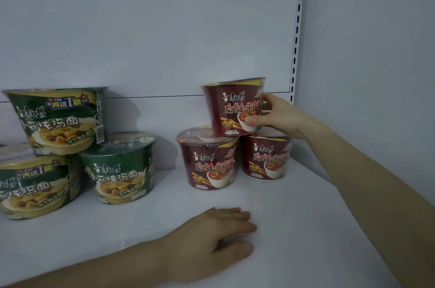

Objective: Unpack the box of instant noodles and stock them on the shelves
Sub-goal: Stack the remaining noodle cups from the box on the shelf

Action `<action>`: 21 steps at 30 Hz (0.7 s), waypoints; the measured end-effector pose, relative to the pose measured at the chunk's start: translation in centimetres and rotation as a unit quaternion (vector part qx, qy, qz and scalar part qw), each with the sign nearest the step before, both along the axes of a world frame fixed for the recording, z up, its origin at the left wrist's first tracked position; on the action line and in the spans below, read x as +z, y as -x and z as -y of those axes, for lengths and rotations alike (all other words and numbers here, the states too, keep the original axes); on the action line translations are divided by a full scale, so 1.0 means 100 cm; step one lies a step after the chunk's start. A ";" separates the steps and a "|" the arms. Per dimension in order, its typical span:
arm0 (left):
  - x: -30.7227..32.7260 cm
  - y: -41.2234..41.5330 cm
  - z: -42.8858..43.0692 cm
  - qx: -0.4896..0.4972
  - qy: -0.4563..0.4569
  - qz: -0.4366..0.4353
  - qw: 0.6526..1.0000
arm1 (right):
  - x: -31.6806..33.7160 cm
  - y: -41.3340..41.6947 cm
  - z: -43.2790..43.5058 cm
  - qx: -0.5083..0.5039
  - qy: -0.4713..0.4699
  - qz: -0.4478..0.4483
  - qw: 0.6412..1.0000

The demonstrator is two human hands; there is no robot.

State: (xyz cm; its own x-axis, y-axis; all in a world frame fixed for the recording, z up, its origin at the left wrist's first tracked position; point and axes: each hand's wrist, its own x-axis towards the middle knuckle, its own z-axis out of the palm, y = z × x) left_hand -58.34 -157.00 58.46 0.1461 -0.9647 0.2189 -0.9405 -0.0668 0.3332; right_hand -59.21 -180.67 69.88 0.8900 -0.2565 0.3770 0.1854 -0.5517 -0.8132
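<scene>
Stocking looks well under way: the right hand grips the top red beef-noodle bowl perched on two red bowls beneath it, the left hand lies flat and empty on the shelf right of stacked green chicken-noodle bowls, the box unseen.

The dark red round noodle bowls and the green round noodle bowls left of them are wrapped in glossy, crinkled clear plastic, while the white painted-metal shelf beneath the red bowls looks smooth and faintly sheened.
</scene>
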 end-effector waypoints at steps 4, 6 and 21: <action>0.001 0.001 0.000 0.004 -0.004 -0.004 1.000 | -0.003 -0.001 -0.010 -0.024 -0.016 0.039 0.999; 0.002 0.001 0.000 0.002 -0.006 -0.005 1.000 | -0.006 -0.002 -0.016 -0.043 0.005 0.052 0.998; 0.000 0.003 -0.001 0.013 -0.007 -0.008 1.000 | -0.012 0.001 -0.025 -0.050 0.009 0.033 0.998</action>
State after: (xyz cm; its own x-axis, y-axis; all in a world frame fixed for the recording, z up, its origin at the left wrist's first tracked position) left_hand -58.61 -156.87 58.50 0.1741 -0.9636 0.2030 -0.9330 -0.0954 0.3470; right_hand -59.33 -178.17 68.65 0.8328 -0.3362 0.4397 0.1815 -0.5846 -0.7907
